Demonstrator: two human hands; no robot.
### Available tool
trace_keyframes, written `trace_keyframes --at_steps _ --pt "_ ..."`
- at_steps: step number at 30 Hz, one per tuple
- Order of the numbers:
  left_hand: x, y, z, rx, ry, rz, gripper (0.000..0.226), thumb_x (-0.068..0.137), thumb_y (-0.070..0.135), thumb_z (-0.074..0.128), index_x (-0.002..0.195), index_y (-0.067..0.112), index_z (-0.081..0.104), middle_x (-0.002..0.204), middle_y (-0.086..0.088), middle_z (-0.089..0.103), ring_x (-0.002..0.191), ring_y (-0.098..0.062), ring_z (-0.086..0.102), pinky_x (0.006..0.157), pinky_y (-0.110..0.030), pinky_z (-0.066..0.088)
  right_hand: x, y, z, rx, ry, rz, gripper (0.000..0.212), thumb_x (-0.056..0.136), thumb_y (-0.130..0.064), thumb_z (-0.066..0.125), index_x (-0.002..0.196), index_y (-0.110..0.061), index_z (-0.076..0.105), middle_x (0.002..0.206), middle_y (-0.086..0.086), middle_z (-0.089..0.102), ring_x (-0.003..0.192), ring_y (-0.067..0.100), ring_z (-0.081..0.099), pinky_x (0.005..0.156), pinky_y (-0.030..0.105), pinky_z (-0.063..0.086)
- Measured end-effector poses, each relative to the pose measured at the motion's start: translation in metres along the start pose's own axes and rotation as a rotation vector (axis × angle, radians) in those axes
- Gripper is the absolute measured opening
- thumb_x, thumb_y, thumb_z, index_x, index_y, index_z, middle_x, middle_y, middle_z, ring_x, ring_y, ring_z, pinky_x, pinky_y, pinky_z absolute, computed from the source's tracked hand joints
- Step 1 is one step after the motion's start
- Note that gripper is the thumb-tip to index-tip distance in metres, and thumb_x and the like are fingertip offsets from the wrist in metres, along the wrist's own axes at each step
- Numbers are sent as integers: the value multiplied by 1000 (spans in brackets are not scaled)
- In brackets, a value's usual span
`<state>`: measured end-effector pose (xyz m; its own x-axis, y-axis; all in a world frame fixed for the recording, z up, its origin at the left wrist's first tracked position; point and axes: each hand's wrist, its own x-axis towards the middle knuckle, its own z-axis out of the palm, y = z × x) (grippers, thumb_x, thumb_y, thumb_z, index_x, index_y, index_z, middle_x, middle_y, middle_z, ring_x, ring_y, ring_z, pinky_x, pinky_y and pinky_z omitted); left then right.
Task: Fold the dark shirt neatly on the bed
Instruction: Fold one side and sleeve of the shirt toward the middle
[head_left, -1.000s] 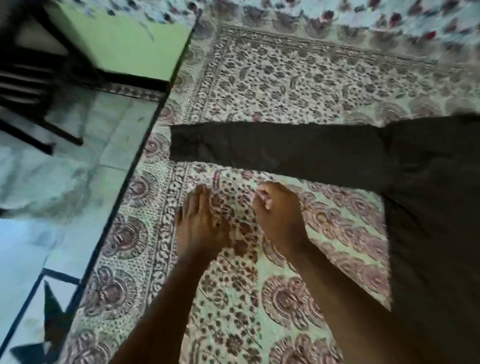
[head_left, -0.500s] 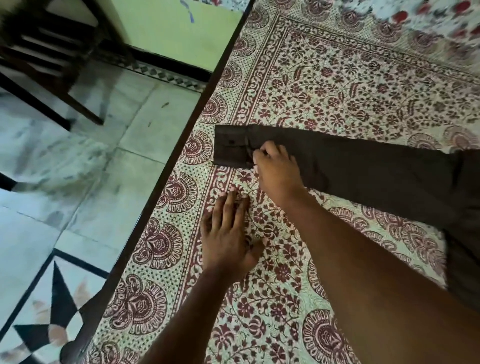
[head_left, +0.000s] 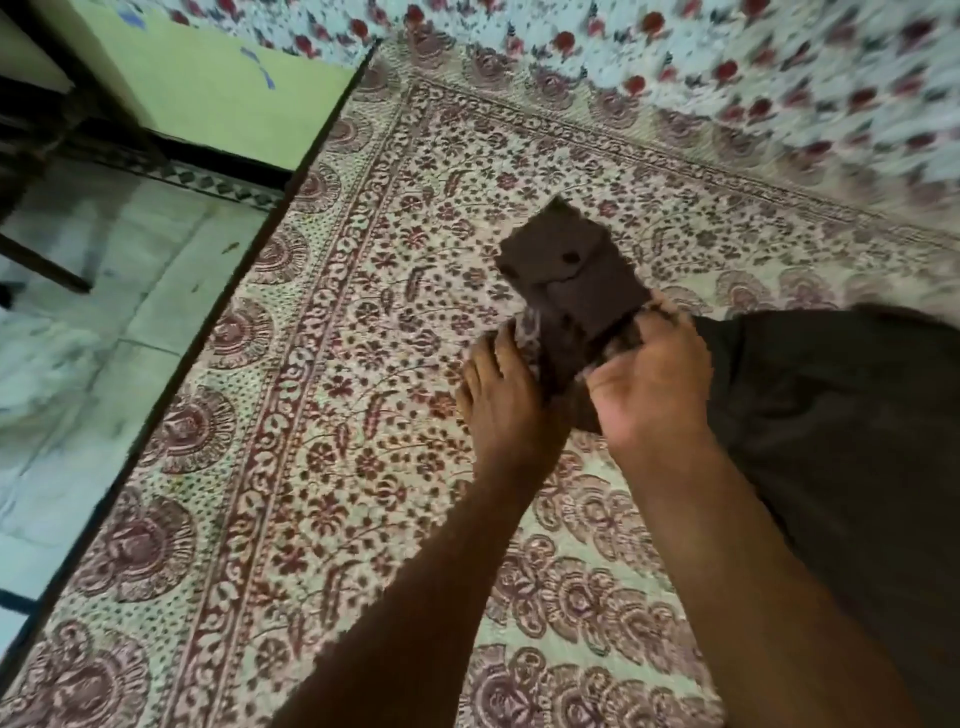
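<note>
Centrally, both hands grip the dark shirt's (head_left: 841, 447) sleeve cuff (head_left: 571, 270), raised off the bed (head_left: 322, 415). Right hand (head_left: 649, 384) fingers clench it; left hand (head_left: 501, 395) holds its lower edge. Shirt body lies at right of frame.

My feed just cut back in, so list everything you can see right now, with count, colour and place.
shirt: one, dark brown, flat on the bedsheet at right
cuff: one, dark brown with a button, lifted above the bedsheet, centre
bedsheet: one, cream with maroon floral print, covering the bed
cloth: one, pale with red flowers, far end of bed
floor: pale marble tiles, left
wall: green, top left
furniture: dark, top left, blurred
hands: two; left hand and right hand both grip the sleeve below the cuff
</note>
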<state>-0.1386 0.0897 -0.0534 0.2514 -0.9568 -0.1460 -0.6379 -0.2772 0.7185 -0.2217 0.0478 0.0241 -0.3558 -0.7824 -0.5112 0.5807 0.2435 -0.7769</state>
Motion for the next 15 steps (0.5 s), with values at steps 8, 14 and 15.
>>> trace_keyframes --at_steps 8,14,15 --pt "-12 98 75 320 -205 345 71 86 16 59 155 20 42 164 -6 35 148 -34 33 117 -55 36 46 -121 -161 464 322 181 35 106 -16 37 71 -21 39 66 -2 38 61 18 28 74 32 37" --pt "-78 151 158 540 -319 695 68 85 29 31 149 19 54 161 -3 47 147 -29 44 115 -53 40 75 -179 -279 483 318 181 50 91 -65 60 72 -21 45 60 -2 35 52 18 29 63 31 30" --pt "-88 158 171 562 -333 706 70 84 29 29 149 19 54 160 -3 48 147 -29 44 115 -53 39 82 -184 -295 408 297 189 49 89 -60 68 71 -21 44 60 -2 35 50 17 29 61 29 30"
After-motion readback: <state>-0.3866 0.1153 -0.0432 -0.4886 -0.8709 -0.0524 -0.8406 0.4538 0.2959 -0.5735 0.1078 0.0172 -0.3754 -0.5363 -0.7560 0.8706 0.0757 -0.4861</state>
